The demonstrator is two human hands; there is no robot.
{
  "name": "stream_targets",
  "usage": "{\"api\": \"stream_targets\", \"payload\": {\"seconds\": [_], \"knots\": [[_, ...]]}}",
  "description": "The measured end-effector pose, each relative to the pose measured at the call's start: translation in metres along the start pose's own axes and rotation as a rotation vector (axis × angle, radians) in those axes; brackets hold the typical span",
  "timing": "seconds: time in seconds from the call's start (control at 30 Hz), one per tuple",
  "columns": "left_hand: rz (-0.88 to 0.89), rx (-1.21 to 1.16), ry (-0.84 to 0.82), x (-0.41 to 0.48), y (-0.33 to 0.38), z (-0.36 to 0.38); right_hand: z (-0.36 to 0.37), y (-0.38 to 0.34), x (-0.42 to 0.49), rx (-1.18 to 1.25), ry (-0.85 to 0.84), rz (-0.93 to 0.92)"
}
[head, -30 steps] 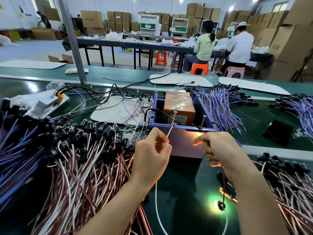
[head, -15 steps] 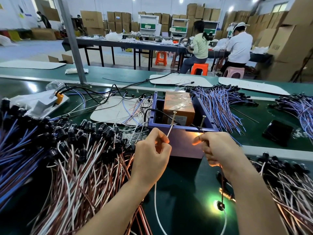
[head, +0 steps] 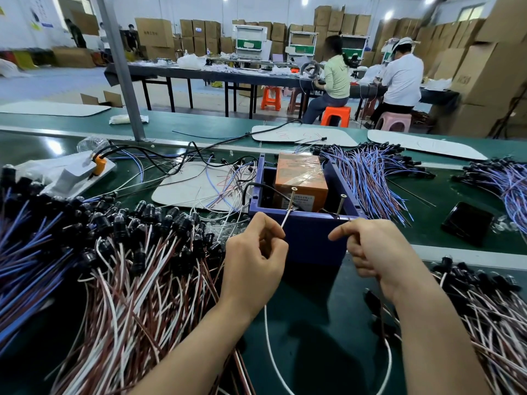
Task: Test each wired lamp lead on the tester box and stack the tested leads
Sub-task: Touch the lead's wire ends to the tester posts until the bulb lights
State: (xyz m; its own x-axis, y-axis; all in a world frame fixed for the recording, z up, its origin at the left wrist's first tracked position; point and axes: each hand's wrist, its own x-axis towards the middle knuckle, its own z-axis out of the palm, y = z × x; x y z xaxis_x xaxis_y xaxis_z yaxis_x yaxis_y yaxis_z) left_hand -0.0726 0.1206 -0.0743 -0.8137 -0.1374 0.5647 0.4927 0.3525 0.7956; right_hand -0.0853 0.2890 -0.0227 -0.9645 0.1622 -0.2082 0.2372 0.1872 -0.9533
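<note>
now left hand [head: 253,260] and right hand [head: 379,252] pinch wire ends [head: 286,220] at the tester box [head: 310,238], lead piles [head: 137,275] flanking

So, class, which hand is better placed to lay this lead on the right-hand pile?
Likely right: both hands pinch the lead, but the right hand is next to that pile; the left hand must cross.

cardboard boxes [head: 154,32] behind orange stools [head: 336,115]

Dark green worktop [head: 313,323] — a purple tester box [head: 313,240] at centre, heaped leads [head: 128,280] on either side, a white board [head: 188,189] behind, a flat black device [head: 467,223] at right.
</note>
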Motion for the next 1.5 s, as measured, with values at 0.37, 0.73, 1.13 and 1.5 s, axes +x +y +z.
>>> {"api": "stream_targets", "payload": {"seconds": [0.37, 0.73, 1.13, 1.5], "knots": [[-0.037, 0.047, -0.032, 0.0, -0.002, 0.001, 0.006, 0.001, 0.0, -0.044, -0.023, 0.036], [-0.009, 0.068, -0.042, 0.0, -0.005, 0.001, 0.006, -0.002, -0.004, -0.052, -0.029, 0.06], [-0.058, -0.258, -0.212, -0.002, 0.007, 0.001, 0.003, -0.016, -0.021, -0.204, -0.052, -0.106], [-0.293, -0.588, -0.371, 0.006, 0.01, -0.004, 0.023, -0.021, -0.035, -0.131, -0.099, -0.404]]}}
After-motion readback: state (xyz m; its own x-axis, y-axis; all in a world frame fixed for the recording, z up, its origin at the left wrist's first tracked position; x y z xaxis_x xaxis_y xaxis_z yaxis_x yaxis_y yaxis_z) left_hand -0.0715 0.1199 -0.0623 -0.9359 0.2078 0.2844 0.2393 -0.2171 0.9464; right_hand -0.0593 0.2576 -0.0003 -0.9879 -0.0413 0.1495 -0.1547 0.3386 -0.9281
